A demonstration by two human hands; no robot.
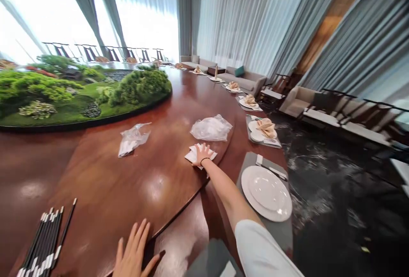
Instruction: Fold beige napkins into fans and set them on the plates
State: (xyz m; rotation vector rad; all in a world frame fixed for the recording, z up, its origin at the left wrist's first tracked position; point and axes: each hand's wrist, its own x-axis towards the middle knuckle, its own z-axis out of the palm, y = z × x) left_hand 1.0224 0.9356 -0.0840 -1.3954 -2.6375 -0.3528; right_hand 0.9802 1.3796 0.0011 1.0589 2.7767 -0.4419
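My right hand [203,153] is stretched far forward over the dark wooden table, fingers spread, pressing on a small stack of folded white napkins or paper packets [191,156]; their exact kind is unclear. Just beyond it lies a crumpled clear plastic bag [211,128]. Farther left is another plastic bag [136,137] with white pieces inside. At the bottom of the view, my left hand [132,251] rests with fingers apart near the edge of the raised tabletop. A bunch of black chopsticks with silvery ends [43,240] lies left of it, one stick a little apart.
Beside my right arm, a white plate [266,192] sits on a grey placemat [247,164]. Place settings with folded beige napkins [266,127] follow the table's curved rim. A miniature garden [128,87] fills the table's centre. Chairs and sofas [243,82] stand beyond.
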